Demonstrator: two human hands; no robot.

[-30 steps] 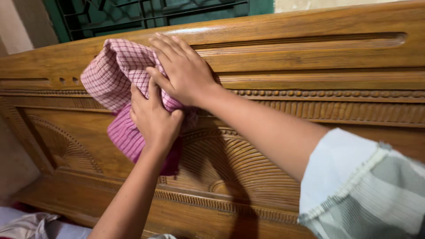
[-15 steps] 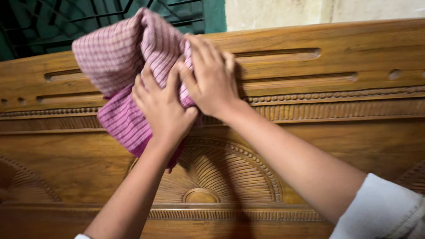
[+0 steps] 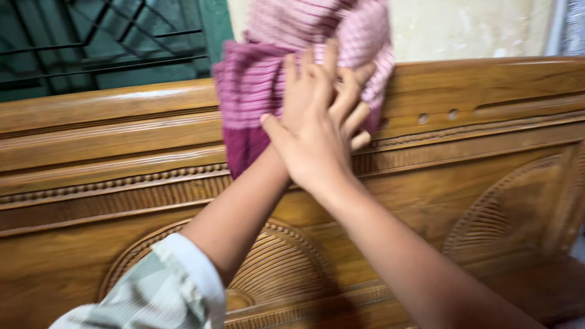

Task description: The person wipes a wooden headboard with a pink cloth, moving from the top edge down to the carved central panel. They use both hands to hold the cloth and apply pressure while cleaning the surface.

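This is a bedroom in a home. A carved wooden headboard [image 3: 487, 183] fills most of the view, polished honey-brown, with fan-shaped sunburst panels, beaded moulding and long grooves along its top rail, the sort of piece made for a household bed. Beyond it, at far left, a window [image 3: 91, 49] with a green frame and dark metal grille is set in a plain cream plastered wall [image 3: 475, 27], a little stained and marked, which suits a lived-in private room rather than a shop or workshop.
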